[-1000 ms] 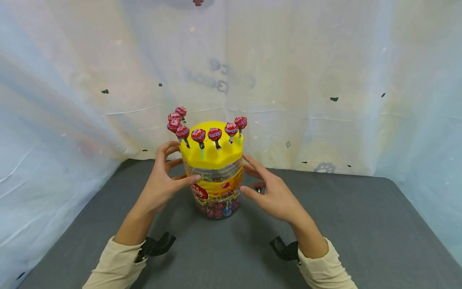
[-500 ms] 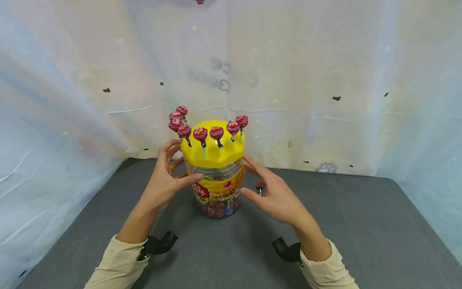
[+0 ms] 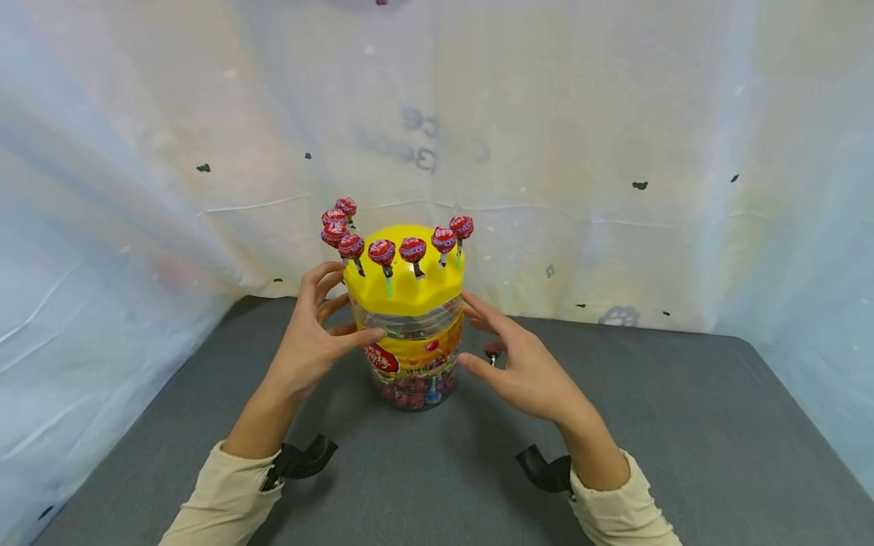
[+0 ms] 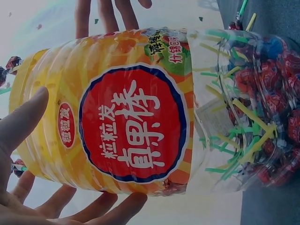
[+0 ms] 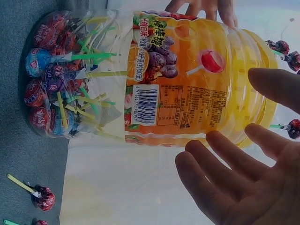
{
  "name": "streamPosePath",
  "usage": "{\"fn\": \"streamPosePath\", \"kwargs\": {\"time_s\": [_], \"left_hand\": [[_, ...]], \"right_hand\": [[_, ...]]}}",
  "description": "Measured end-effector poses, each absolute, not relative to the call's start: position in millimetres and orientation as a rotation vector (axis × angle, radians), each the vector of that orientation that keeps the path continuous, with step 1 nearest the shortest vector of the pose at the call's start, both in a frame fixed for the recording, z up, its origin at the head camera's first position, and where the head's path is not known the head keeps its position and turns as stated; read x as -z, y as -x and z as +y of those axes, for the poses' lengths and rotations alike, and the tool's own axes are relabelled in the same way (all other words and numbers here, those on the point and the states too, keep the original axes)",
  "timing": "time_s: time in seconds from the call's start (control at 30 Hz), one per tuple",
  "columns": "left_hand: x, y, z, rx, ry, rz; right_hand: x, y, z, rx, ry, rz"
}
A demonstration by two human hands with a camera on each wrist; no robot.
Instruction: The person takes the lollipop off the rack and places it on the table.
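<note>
A clear plastic lollipop jar (image 3: 416, 356) with a yellow-orange label stands upright on the table. Red-wrapped lollipops (image 3: 413, 249) stick up around the rim of its yellow lid (image 3: 410, 292); more lollipops (image 4: 276, 75) fill the bottom, sticks showing through the plastic. My left hand (image 3: 310, 341) curls round the jar's left side below the lid, thumb across the front, fingers toward the back. On the opposite side, my right hand (image 3: 522, 368) has its fingers fairly straight along the jar. Its thumb is close to the wall; whether it presses there I cannot tell.
A loose lollipop (image 5: 44, 198) lies on the dark grey table (image 3: 655, 425) by the jar, partly hidden behind my right hand in the head view. Another lollipop (image 5: 41, 222) is cut off by the frame edge. A pale curtain (image 3: 546, 136) hangs behind the table.
</note>
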State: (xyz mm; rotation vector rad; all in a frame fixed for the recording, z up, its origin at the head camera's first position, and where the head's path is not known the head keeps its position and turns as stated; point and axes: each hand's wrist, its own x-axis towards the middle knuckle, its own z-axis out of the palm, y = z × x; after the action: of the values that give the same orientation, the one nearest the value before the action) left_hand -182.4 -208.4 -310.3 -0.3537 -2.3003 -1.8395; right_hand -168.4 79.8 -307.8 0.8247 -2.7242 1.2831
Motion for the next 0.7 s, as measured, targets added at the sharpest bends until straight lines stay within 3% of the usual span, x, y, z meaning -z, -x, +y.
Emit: {"fn": "streamPosePath", "kwargs": {"time_s": [0.7], "left_hand": [[311.0, 182.3, -210.1, 1.78, 0.367, -2.321]], "right_hand": [[309.6, 169.6, 79.9, -1.273, -0.813, -2.729]]}}
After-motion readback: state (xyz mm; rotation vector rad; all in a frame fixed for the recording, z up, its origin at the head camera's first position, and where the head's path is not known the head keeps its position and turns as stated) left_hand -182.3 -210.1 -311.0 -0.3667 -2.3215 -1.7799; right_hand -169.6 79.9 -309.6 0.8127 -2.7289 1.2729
